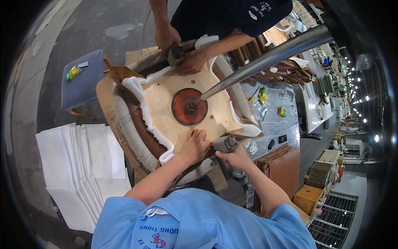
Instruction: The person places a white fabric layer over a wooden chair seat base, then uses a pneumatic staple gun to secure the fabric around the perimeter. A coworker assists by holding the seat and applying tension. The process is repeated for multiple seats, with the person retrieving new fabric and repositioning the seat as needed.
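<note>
Two light blue sleeves (120, 212) are nearest, with bare arms reaching forward. The right hand (237, 157) has its fingers wrapped around a grey tool (225, 144), and the tool is at the near edge of a pale wooden board (161, 106). Just beside it, the left hand (195, 147) is on that same edge. Its fingers are bent and close together, but I cannot tell if they are pinching anything.

The board is in the middle, right in front of the person. Fluffy white padding (141, 99) and a wrinkly brown cover (140, 120) go along its side, with a fat grey rim (124, 118) around them. A round red plate (180, 103) sits on the board, at the end of a shiny metal pole (265, 62).

To the left is a pile of white sheets (70, 166). To the right is a pile of brown sheets (284, 166). Past that, small yellow and green boxes (263, 95) are on a shiny wrapped desk (286, 99).

Across the board, another person in a dark shirt (226, 18) holds a dark tool (176, 55). A bluish stool (85, 89) is off to the left. Far away on the right, lots of little lights (376, 138) glow.
</note>
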Demonstrator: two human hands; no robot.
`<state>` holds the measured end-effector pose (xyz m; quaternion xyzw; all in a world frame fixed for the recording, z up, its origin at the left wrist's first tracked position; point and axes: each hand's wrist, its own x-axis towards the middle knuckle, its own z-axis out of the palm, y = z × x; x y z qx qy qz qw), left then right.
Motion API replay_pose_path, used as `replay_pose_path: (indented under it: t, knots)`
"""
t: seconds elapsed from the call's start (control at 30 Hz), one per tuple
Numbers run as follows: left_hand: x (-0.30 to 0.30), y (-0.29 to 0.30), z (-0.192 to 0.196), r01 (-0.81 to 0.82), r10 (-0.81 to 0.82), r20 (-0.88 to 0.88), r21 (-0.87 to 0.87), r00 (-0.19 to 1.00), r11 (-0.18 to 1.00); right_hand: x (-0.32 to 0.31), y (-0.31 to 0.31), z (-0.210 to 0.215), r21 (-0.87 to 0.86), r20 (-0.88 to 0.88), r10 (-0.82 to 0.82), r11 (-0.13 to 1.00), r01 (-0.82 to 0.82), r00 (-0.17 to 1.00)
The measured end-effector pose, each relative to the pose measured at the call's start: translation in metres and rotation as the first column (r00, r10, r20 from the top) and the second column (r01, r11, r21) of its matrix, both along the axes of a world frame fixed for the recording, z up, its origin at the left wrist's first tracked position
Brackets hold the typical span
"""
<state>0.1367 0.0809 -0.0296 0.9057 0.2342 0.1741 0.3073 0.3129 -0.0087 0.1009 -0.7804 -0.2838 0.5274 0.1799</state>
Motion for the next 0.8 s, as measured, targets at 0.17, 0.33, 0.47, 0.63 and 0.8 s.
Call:
replay_pose_path:
  t: [0.17,0.33,0.47,0.63,0.8]
  knots:
    - [-0.012,0.000,0.003,-0.019,0.013,0.097,0.069,0.995,0.997,-0.002,-0.004,0.002,0.021,0.035,-0.021,1.000,0.020,0.999]
    - [-0.016,-0.002,0.006,-0.024,0.025,0.051,-0.016,0.998,1.000,-0.008,-0.013,0.007,0.042,-0.003,-0.024,0.999,0.024,1.000]
    - [-0.012,-0.002,0.007,-0.064,0.068,0.069,-0.063,0.995,0.996,-0.011,-0.009,0.006,0.001,-0.006,0.008,1.000,-0.008,1.000]
    - [-0.013,0.000,0.007,-0.091,0.098,0.101,-0.072,0.990,0.993,-0.016,0.002,0.001,-0.025,0.044,0.000,1.000,0.001,0.999]
    - [-0.014,0.004,0.006,-0.034,0.043,0.042,-0.178,0.998,0.983,-0.016,-0.003,0.007,0.001,0.005,-0.039,0.999,0.039,0.999]
